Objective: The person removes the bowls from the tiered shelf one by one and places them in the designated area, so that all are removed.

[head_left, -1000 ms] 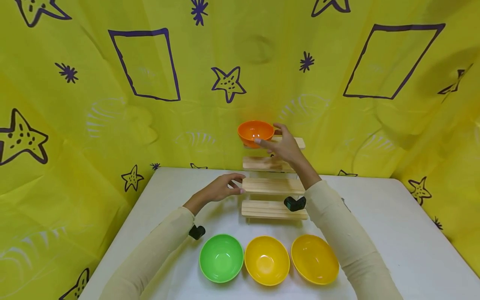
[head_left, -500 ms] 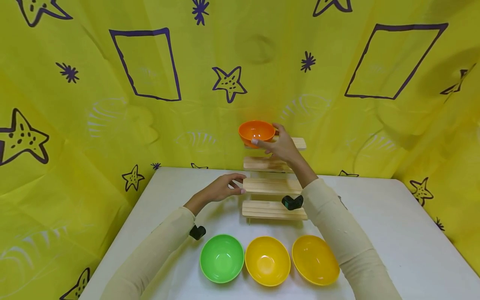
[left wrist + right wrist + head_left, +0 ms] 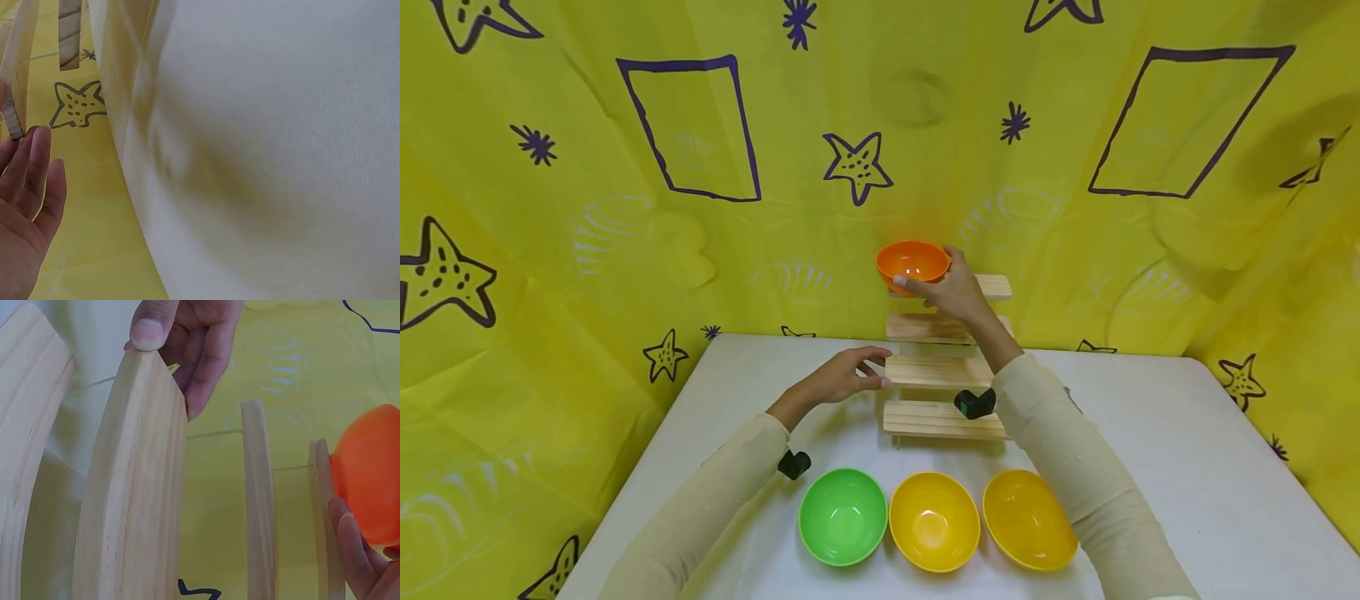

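Observation:
An orange bowl sits at the left end of the top step of a tiered wooden shelf stand. My right hand holds this bowl by its right side, thumb at the front and fingers toward the back. In the right wrist view, fingertips lie against the bowl's underside near the top plank. Lower down, my left hand pinches the left end of a middle plank, thumb on its front edge and fingers behind. In the left wrist view that hand is partly cut off.
Near the front of the white table stand a green bowl, a yellow bowl and a darker yellow bowl, side by side. My right sleeve passes over the last one's edge. A yellow patterned sheet rises behind and at the sides.
My right hand and forearm have shifted slightly left, with the thumb sliding further along the orange bowl's front. The bowl and my left hand stay in place.

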Demonstrator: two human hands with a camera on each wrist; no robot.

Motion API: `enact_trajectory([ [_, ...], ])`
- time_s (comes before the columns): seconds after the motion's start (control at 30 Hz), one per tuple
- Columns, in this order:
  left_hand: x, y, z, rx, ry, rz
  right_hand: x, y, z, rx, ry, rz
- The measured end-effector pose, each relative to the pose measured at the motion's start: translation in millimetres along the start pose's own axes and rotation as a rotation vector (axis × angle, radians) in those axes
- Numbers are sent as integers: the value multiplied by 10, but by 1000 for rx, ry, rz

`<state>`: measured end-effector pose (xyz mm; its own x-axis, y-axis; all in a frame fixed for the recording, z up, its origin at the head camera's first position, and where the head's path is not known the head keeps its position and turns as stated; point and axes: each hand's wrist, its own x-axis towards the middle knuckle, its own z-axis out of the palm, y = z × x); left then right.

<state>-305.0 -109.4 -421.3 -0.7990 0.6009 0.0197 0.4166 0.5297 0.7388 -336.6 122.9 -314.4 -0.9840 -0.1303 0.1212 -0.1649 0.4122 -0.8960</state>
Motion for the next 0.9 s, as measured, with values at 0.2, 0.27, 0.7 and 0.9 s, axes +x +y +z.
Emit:
enact_trajectory([
  [0.2,11,-13,0,-1,4,-1,-4,-4,32,-14,33,6],
  [0.27,11,-11,0,-2,4,-1,-3,-4,38,-14,40,3],
  [0.7,18,-6,-6,1,2,3,-6,7,56,46,66,-28],
  [0.9,10,6,-4,-1,4,-2,3,38,60,79,71,-37],
])
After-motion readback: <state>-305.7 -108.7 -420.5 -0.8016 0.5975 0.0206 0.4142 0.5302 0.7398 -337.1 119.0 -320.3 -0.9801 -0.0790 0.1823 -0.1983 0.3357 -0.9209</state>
